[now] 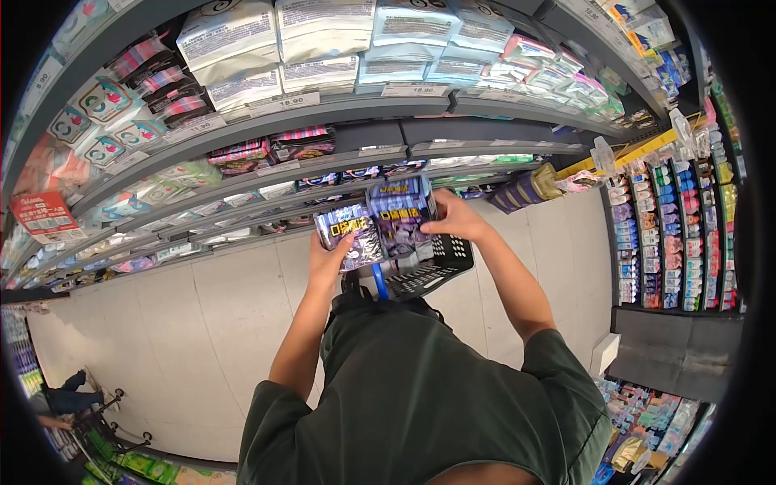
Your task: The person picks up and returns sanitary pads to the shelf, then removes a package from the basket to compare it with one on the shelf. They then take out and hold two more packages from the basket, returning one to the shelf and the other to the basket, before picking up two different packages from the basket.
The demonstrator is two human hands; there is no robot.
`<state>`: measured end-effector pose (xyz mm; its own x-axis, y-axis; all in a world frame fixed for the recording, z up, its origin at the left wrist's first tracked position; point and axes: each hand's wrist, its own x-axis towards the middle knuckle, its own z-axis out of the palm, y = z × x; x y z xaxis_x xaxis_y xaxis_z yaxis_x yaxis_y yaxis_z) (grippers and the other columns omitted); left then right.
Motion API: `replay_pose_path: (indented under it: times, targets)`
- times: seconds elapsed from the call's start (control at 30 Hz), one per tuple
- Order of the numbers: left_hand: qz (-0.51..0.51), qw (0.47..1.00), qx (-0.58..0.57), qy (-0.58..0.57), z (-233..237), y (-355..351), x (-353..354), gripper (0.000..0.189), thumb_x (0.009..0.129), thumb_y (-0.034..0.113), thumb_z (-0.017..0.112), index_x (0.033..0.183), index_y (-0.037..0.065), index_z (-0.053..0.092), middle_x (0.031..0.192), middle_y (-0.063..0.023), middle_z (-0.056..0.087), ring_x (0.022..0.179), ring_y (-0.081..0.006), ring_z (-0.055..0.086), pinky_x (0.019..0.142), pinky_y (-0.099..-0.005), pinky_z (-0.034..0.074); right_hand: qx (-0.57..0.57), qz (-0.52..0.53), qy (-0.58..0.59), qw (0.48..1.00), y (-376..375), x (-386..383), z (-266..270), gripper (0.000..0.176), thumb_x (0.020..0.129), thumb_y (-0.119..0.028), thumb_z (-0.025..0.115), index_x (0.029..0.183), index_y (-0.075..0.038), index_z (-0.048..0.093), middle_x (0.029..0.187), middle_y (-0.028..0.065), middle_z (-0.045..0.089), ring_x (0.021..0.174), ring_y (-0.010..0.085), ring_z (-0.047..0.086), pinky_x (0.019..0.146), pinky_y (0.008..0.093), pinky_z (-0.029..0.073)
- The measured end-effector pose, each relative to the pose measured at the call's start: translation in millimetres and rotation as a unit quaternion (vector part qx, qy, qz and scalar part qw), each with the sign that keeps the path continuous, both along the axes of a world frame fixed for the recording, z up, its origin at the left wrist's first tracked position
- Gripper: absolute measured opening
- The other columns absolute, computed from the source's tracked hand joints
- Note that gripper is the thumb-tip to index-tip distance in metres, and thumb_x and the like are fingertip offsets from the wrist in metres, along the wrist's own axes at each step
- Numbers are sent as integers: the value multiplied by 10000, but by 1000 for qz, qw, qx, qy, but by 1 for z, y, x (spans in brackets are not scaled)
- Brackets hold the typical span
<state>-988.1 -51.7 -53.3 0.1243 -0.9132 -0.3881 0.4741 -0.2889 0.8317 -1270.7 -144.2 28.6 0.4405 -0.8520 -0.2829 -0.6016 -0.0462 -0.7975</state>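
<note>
My left hand is closed on a purple and silver package with yellow characters, its thumb over the front. Beside it, my right hand grips a darker purple package at its right side. The two packages are side by side, their edges close together. Below them is a black shopping basket with holes in its wall and a blue part near my waist. The packages hide some of the basket's inside.
Store shelves with packaged goods curve across the front. A purple and gold bundle sticks out at the shelf end. Racks of small items stand at the right. A person with a cart is at the lower left.
</note>
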Motion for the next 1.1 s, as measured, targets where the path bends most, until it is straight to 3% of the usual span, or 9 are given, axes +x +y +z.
replay_pose_path:
  times: [0.13, 0.2, 0.23, 0.3, 0.37, 0.53, 0.77, 0.93, 1.1]
  targets:
    - [5, 1000, 19, -6, 5, -2, 1, 528, 793, 133, 769, 1182, -17, 444, 1045, -110, 608, 895, -148, 612, 780, -294, 520, -79, -53, 30, 995, -36, 23, 8, 715, 648, -272, 841, 1263, -49, 551, 1060, 135, 546, 880, 236, 569, 780, 327, 475]
    - [-22, 999, 16, -18, 0, -3, 1, 556, 794, 139, 769, 1223, -4, 445, 1057, -96, 618, 924, -154, 604, 813, -309, 508, -235, -76, 46, 968, -58, 32, 5, 704, 673, -214, 819, 1297, -85, 519, 1115, 131, 538, 909, 257, 590, 776, 344, 492]
    - [-22, 999, 16, -19, 0, -3, 0, 556, 794, 139, 769, 1223, -4, 445, 1057, -96, 618, 924, -154, 604, 813, -309, 508, -234, -76, 46, 968, -67, 37, 2, 704, 673, -214, 819, 1297, -85, 519, 1115, 131, 538, 909, 257, 590, 776, 344, 492]
    - [-12, 1000, -7, -20, 0, -1, -3, 537, 794, 126, 768, 1207, -8, 452, 1045, -89, 616, 904, -145, 602, 801, -304, 507, -401, -57, 73, 911, -86, 44, -3, 681, 683, -145, 813, 1289, -61, 514, 1097, 86, 515, 719, 179, 536, 693, 310, 494]
    - [-22, 999, -5, -24, -5, 0, -3, 513, 795, 120, 767, 1185, -8, 459, 1044, -89, 616, 898, -140, 601, 794, -298, 505, -372, -62, 70, 923, -99, 48, -6, 683, 690, -154, 810, 1294, -61, 506, 1141, 92, 510, 745, 206, 547, 716, 327, 499]
    - [-17, 999, -3, -27, -6, 6, -6, 536, 774, 139, 787, 1157, -27, 450, 1008, -86, 598, 862, -129, 588, 769, -281, 501, -296, -70, 68, 950, -111, 58, -2, 664, 683, -174, 817, 1270, -58, 530, 1047, 116, 555, 810, 231, 548, 770, 352, 486]
    - [-22, 999, 2, -36, -5, 10, -4, 525, 779, 140, 784, 1148, -41, 457, 1007, -93, 607, 876, -127, 591, 779, -276, 497, -344, -126, 21, 930, -129, 63, -22, 516, 712, -238, 799, 1144, -43, 592, 962, 123, 575, 825, 265, 576, 759, 384, 490]
    - [-39, 998, 0, -53, -6, 6, -6, 560, 778, 155, 788, 1172, -49, 445, 1033, -105, 606, 898, -134, 592, 786, -278, 497, -198, -79, 144, 967, -150, 73, -38, 461, 757, -321, 751, 1061, -4, 613, 953, 171, 644, 901, 346, 610, 795, 414, 493]
    - [-49, 998, -12, -45, -13, 3, -11, 601, 773, 169, 794, 1195, -57, 430, 1052, -111, 599, 922, -138, 587, 794, -283, 498, -146, -72, 133, 978, -163, 80, -57, 447, 779, -310, 725, 1042, 25, 593, 980, 218, 659, 922, 382, 627, 801, 438, 494]
